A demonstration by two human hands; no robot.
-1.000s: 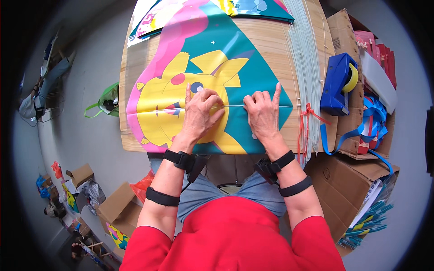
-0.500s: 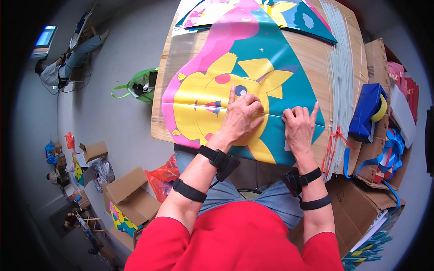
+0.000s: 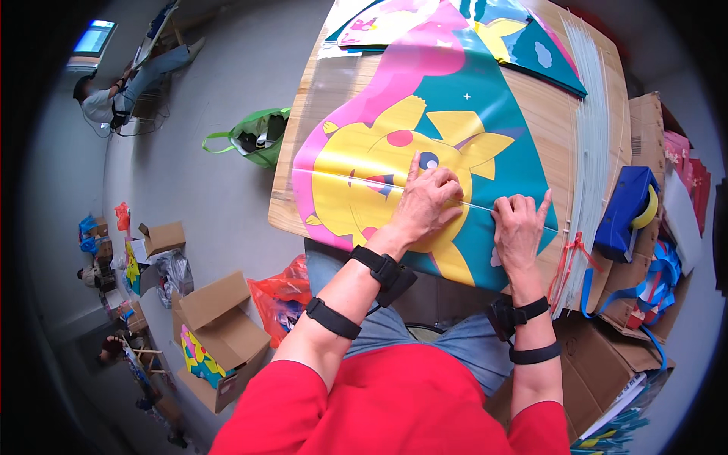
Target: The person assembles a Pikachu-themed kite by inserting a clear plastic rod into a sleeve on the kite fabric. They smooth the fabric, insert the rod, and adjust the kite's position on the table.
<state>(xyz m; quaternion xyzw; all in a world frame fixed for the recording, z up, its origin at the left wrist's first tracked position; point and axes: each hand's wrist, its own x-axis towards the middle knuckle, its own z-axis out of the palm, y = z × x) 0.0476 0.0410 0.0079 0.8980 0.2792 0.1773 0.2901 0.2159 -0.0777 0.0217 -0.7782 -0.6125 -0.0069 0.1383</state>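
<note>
A glossy printed kite sail (image 3: 425, 114) lies spread on the wooden table, pink along one side and teal on the other, with a big yellow cartoon figure. Across it runs a thin pale rod (image 3: 478, 205), lying along the sail's crosswise line. My left hand (image 3: 431, 199) rests on the yellow figure, its index finger stretched out and its thumb and other fingers closed at the rod. A short way to the right, my right hand (image 3: 520, 227) pinches the same line with curled fingers, its little finger raised. The fingertips partly hide the rod.
Beyond the sail lies a stack of similar printed sheets (image 3: 538, 57). A bundle of thin white rods (image 3: 591, 152) runs down the wooden table's (image 3: 284, 208) right side, beside a blue tape dispenser (image 3: 626, 205). Cardboard boxes (image 3: 220, 311) and a green bag (image 3: 265, 140) stand around.
The whole scene has shifted slightly right and down in the picture. Both hands keep nearly the same place and pose on the kite sail.
</note>
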